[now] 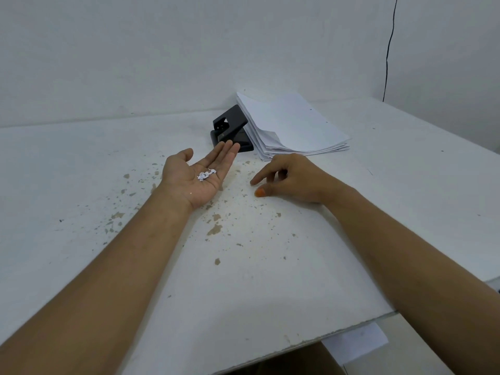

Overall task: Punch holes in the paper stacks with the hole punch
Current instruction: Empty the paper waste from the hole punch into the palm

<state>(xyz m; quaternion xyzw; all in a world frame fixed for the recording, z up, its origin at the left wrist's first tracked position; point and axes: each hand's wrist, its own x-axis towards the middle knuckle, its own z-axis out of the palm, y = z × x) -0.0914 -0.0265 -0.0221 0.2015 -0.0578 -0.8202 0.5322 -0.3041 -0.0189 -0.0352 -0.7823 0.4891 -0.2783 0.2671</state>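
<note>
A black hole punch (230, 128) sits on the white table (81, 171) near the back wall, its lever raised. A stack of white paper (292, 125) leans against its right side, with small holes showing near the top sheet's right edge. My left hand (197, 174) lies palm up just in front of the punch, fingers flat, with a small heap of white paper bits (206, 175) in the palm. My right hand (289, 180) rests palm down to the right, fingers loosely curled, index fingertip touching the table and holding nothing.
The table's surface is worn, with brown chipped spots (215, 228) between my arms. Its front edge (324, 332) runs diagonally at the lower right, and a white sheet (357, 343) lies below it. A black cable (388, 50) hangs down the wall at the right.
</note>
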